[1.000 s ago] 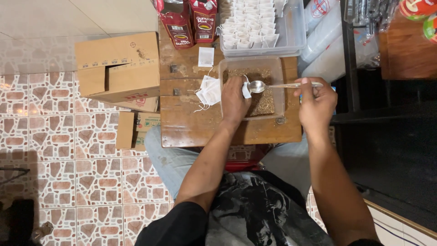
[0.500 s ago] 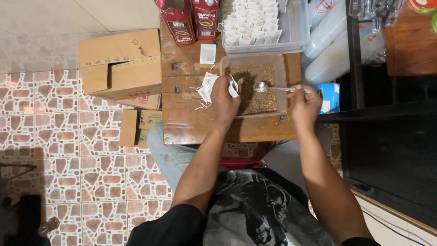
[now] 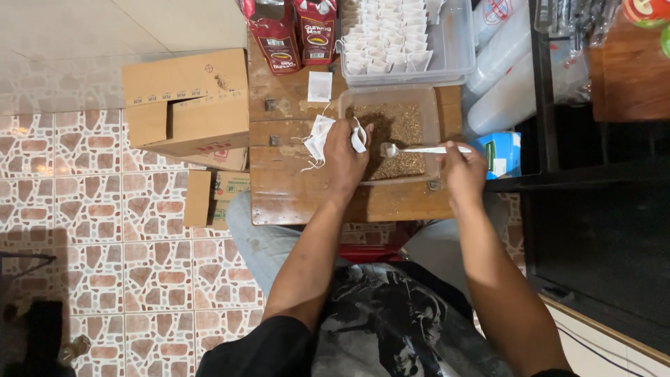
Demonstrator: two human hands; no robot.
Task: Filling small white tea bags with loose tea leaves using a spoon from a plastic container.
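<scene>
Scene: While seated at a low wooden table, a person fills small paper sachets with loose tea.
Left hand: curled shut around an empty white tea bag, spare bags just beside its knuckles.
Right hand: pinched closed on a metal spoon, bowl over the clear tub of tea between both hands.
Step, by appearance: scooping.
Next move calls for: a level spoon and the bag's mouth held open.
</scene>
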